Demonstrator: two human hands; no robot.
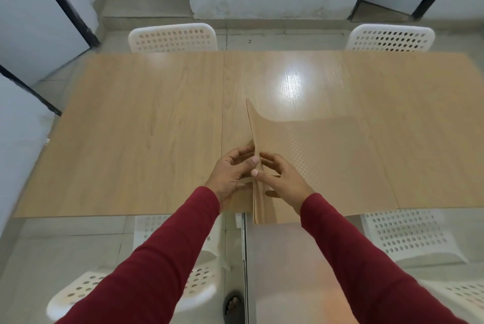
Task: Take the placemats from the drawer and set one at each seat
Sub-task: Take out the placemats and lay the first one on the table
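Note:
A stack of thin tan placemats (327,166) lies on the wooden table (131,127) right of its middle seam, reaching the near edge. The stack's left edge is lifted and curls upward. My left hand (231,174) and my right hand (280,179) meet at that raised edge near the table's front. Both pinch the thin edges between thumb and fingers. The mats closely match the table's colour.
Four white perforated chairs surround the table: far left (172,38), far right (390,38), near left (136,284) and near right (408,239). Pale walls with dark frames stand behind. A sandalled foot (233,308) shows on the tiled floor.

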